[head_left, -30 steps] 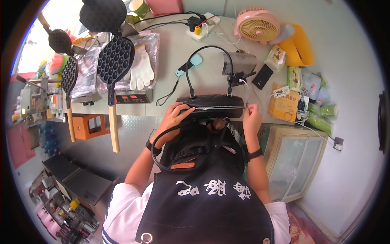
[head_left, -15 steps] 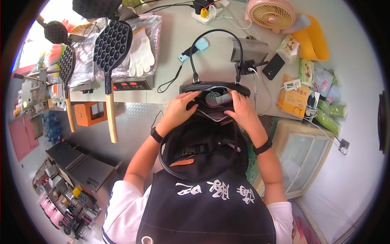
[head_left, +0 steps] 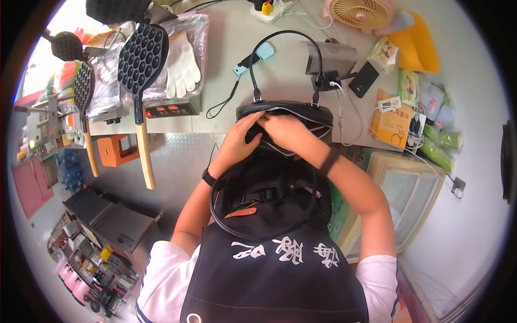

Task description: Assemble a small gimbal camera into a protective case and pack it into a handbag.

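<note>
A black handbag [head_left: 285,110] with two looped handles is unzipped at the table's near edge. My left hand [head_left: 240,141] grips the left side of its opening, fingers over the rim and thumb toward me. My right hand [head_left: 284,131] reaches across into the opening, close to the left fingertips. Its own fingers are hidden inside the bag, as are the contents. One handle [head_left: 286,32] stands up over the table; the other [head_left: 237,231] hangs down over my black apron [head_left: 274,285].
At the left, waffle pans [head_left: 142,59] with wooden grips stand beside a white glove [head_left: 183,64]. Beyond the bag lie a light-blue strapped object [head_left: 253,59], a grey perforated box [head_left: 331,58] and a black phone [head_left: 364,79]. A pink fan [head_left: 360,13] is at the back.
My right hand has left the right side of the bag's opening and moved left into it, covering the round item seen inside. My left hand still holds the left side.
</note>
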### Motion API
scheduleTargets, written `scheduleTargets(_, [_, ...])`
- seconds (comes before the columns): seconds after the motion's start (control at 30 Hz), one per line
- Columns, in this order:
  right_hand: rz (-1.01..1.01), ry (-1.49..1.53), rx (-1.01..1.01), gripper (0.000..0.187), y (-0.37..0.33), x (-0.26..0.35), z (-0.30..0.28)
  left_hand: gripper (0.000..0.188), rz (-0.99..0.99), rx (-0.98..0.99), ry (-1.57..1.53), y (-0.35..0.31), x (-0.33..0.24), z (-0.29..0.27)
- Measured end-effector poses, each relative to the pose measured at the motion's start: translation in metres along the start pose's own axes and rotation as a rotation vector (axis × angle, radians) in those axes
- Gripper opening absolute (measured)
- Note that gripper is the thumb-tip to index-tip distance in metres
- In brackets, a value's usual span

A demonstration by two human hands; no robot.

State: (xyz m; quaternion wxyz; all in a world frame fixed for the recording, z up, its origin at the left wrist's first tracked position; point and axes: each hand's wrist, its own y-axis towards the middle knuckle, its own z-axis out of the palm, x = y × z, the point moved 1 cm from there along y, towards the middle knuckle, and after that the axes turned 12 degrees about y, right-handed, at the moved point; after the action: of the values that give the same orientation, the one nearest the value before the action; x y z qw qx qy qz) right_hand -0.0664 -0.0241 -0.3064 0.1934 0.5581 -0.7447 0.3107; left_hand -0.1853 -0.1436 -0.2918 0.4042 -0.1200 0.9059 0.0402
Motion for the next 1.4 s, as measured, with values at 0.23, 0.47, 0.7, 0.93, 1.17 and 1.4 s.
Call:
scheduleTargets(0.23, [0.071,-0.383,0.140,0.038,0.023,-0.010,0.037,0.051,-0.029,0.014,-0.014,-0.002,-0.003,-0.003])
scheduleTargets(0.47, [0.138,0.295,-0.133,0.027,0.040,-0.029,0.050,0.016,0.010,-0.052,-0.200,0.014,0.004,-0.027])
scheduleTargets(0.7, [-0.275,-0.191,-0.485,0.018,-0.014,0.010,-0.007,0.049,-0.149,-0.382,0.312,0.100,0.095,-0.010])
scheduleTargets(0.93, [-0.071,0.188,-0.459,0.016,-0.065,0.019,-0.017,0.054,-0.140,-0.211,0.659,0.153,0.104,0.023])
scheduleTargets(1.17, [-0.042,0.395,-0.682,0.014,-0.080,0.022,-0.031,0.042,-0.093,-0.234,0.642,0.146,0.103,0.019])
scheduleTargets(1.4, [0.074,0.492,-0.841,0.013,-0.092,0.012,-0.044,0.044,-0.382,-0.277,0.490,0.077,0.043,-0.029])
